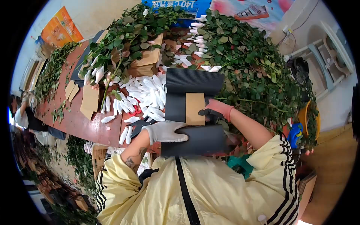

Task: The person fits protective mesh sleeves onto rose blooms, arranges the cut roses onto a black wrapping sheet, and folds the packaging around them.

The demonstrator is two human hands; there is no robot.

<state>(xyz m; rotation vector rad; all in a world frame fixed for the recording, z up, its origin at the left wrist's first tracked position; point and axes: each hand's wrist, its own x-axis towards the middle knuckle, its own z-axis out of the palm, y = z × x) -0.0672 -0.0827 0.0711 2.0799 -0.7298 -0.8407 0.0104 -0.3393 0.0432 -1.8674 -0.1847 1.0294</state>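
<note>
My left hand (165, 132), in a pale grey glove, lies with thumb and fingers apart on the near part of a black ribbed sheet (202, 140). A brown cardboard piece (195, 108) rests flat on the middle of the black material, whose far part (194, 81) is ridged. At the right edge of the cardboard is my right hand (218, 110), in a red glove with dark fingers. Its fingers are curled, with a fingertip on the cardboard; the lower fingers are partly hidden. Black-handled scissors or a similar tool (139, 126) lie left of the sheet.
White mesh sleeves (148, 90) are piled on the red table (92, 129). Leafy stems (251, 71) cover the right side, more (131, 33) lie back left by stacked cardboard (144, 69). A yellow bucket (313, 120) stands right. Another person (24, 114) is at far left.
</note>
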